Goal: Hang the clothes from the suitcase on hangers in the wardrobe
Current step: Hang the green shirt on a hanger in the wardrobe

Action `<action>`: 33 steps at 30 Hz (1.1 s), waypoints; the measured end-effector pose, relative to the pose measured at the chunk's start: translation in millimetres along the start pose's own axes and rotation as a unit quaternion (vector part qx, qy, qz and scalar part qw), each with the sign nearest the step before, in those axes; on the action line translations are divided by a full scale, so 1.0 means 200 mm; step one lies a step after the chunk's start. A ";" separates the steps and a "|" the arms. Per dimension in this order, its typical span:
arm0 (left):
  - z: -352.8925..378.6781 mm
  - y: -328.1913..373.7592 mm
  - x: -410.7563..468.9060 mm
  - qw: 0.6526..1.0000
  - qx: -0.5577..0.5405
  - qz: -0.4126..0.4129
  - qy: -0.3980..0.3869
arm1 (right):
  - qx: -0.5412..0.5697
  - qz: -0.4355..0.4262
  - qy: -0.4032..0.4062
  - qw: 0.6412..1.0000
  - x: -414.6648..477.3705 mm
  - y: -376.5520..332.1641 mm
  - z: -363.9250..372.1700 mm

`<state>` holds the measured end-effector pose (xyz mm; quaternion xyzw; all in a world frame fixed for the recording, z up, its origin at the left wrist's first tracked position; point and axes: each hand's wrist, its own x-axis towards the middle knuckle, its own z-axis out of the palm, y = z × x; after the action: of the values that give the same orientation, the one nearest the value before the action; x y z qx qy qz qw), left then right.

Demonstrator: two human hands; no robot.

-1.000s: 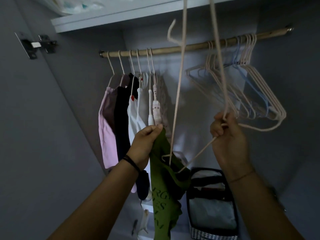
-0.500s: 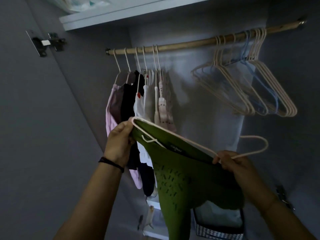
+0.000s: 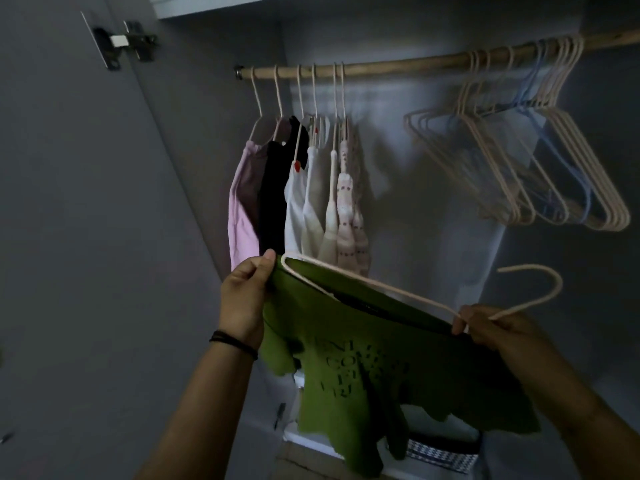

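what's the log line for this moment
left hand: grips green shirt | right hand: holds hanger | hanger: partly inside shirt | rod: not hung yet

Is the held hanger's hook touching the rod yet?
Apart. The head view shows the hook well below the rod, bare wall between.

In the wardrobe before us, a rod (image 3: 398, 65) runs from 11 o'clock to 2 o'clock beneath a shelf (image 3: 207, 5). Clothes (image 3: 301, 188) hang at its left end, at 11 o'clock. Bare hangers (image 3: 519, 168) crowd its right end at 2 o'clock, well apart from them. In front, at 6 o'clock, our left hand (image 3: 242, 299) and right hand (image 3: 495, 327) hold a shirt (image 3: 363, 358), with a hanger (image 3: 381, 289) along its top edge, hook toward 3 o'clock. A basket (image 3: 443, 452) sits behind the shirt at 5 o'clock.
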<state>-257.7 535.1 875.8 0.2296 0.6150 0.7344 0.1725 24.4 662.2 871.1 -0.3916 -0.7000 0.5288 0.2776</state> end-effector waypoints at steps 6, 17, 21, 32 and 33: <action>0.02 -0.03 -0.07 0.984 0.135 0.102 -0.057 | -0.131 -0.024 -0.052 0.990 0.00 -0.02 0.05; 0.04 -0.21 -0.25 0.897 0.338 0.169 -0.230 | -0.186 -0.112 -0.137 0.966 0.14 -0.15 0.22; -0.04 -0.22 -0.24 0.883 0.341 0.190 -0.261 | -0.179 -0.148 -0.152 0.961 0.17 -0.16 0.17; -0.21 -0.17 -0.15 0.946 0.241 0.156 -0.153 | -0.095 -0.090 -0.102 0.986 0.14 0.14 -0.21; -0.22 -0.17 -0.14 0.950 0.231 0.151 -0.148 | -0.072 -0.081 -0.089 0.990 0.13 0.16 -0.22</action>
<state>-258.8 489.7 832.6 0.4594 0.6935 0.5474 0.0914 53.7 711.6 852.9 -0.3043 -0.7875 0.4855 0.2267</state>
